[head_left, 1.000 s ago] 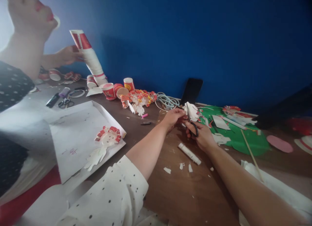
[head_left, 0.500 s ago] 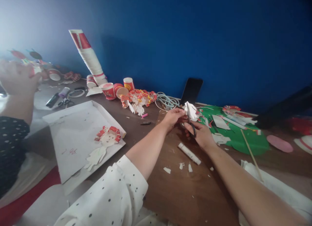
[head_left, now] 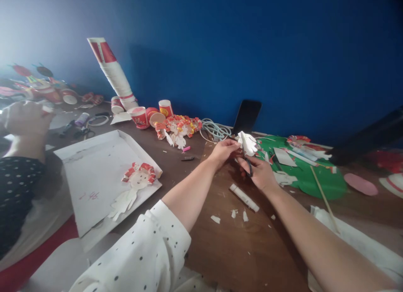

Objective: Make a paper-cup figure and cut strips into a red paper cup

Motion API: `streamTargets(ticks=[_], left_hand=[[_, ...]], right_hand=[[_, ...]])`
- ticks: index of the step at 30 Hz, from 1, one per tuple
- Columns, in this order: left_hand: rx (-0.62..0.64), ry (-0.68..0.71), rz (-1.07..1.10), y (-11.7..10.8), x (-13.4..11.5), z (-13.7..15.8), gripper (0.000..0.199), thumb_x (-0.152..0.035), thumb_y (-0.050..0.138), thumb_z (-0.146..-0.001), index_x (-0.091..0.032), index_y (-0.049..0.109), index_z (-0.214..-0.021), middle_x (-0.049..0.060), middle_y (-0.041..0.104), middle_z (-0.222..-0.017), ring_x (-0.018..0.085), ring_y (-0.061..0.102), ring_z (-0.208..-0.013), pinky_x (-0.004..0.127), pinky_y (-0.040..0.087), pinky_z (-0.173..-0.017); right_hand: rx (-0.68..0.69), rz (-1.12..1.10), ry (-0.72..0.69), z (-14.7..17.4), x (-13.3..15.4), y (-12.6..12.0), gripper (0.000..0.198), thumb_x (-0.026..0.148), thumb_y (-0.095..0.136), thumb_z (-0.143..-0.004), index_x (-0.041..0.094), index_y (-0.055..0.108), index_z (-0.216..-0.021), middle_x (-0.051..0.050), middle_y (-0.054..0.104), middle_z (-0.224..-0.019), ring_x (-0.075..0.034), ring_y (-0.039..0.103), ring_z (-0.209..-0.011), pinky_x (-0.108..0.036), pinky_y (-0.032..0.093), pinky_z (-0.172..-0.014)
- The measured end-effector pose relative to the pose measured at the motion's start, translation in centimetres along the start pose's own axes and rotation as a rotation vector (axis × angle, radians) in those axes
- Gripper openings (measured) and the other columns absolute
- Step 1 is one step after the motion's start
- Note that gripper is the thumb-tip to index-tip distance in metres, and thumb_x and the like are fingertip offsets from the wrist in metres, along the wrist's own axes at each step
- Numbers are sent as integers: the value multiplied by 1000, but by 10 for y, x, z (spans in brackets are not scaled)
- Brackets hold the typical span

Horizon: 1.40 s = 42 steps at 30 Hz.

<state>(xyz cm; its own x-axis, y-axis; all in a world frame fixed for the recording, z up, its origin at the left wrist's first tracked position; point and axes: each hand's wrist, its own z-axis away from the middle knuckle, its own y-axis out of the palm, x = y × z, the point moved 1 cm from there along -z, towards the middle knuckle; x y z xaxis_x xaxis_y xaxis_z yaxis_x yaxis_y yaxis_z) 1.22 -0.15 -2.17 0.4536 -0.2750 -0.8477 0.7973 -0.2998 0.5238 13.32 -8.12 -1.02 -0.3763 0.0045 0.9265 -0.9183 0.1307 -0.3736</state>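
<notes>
A white paper cutout [head_left: 248,144] with a fringed edge is pinched by my left hand [head_left: 225,152], which grips it at its left side. My right hand [head_left: 260,173] is closed round a pair of dark-handled scissors [head_left: 249,168], whose blades point up at the cutout's lower edge. Whether the blades are apart is too small to tell. Below my hands, a white glue stick [head_left: 244,197] lies on the brown table [head_left: 233,250], with several paper scraps [head_left: 215,219] near it.
A green sheet [head_left: 327,182] with paper pieces lies to the right, a wooden stick [head_left: 321,195] across its edge. A phone [head_left: 247,117] leans on the blue wall. Left are a white box lid [head_left: 94,170] with a paper doll [head_left: 138,178], paper cups [head_left: 140,117] and another person's hand [head_left: 27,119].
The other person's hand at the far left has moved down. The paper cutout has turned slightly between my hands, which stay in nearly the same place.
</notes>
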Motion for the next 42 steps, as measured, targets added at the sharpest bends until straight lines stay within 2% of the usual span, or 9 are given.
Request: streamTargets(ticks=[8, 20, 27, 34, 42], left_hand=[[3, -2, 5, 1, -1, 1, 21, -21, 73, -70, -12, 55, -69, 0, 60, -60, 10, 59, -57, 25, 48, -67], [20, 8, 3, -3, 0, -2, 23, -23, 74, -69, -12, 54, -71, 0, 59, -60, 10, 59, -58, 24, 47, -67], [3, -8, 1, -2, -1, -1, 23, -23, 74, -69, -13, 54, -70, -1, 58, -59, 9, 58, -58, 24, 46, -66], [16, -18, -4, 0, -3, 1, 23, -23, 73, -70, -13, 53, -70, -1, 58, -60, 9, 57, -56, 24, 47, -64], [23, -10, 7, -1, -2, 0, 18, -19, 69, -73, -12, 53, -71, 1, 58, -60, 10, 58, -57, 25, 47, -65]], right_hand=[[12, 8, -23, 1, 1, 0, 44, 60, 62, -73, 17, 65, -62, -1, 59, -53, -13, 52, -49, -25, 39, -49], [14, -79, 33, 0, -4, 1, 46, 59, 66, -70, 15, 71, -81, -1, 59, -55, -12, 52, -47, -24, 39, -46], [16, -159, 49, -3, -13, 2, 45, 61, 67, -68, 16, 68, -74, -2, 61, -60, -12, 53, -48, -24, 38, -42], [57, -276, 97, -3, -11, 3, 40, 57, 69, -68, 18, 64, -70, -2, 62, -63, -12, 52, -49, -23, 30, -39], [40, -311, 135, -2, -11, 4, 40, 57, 72, -65, 18, 64, -70, -1, 60, -62, -11, 52, -48, -22, 33, -39]])
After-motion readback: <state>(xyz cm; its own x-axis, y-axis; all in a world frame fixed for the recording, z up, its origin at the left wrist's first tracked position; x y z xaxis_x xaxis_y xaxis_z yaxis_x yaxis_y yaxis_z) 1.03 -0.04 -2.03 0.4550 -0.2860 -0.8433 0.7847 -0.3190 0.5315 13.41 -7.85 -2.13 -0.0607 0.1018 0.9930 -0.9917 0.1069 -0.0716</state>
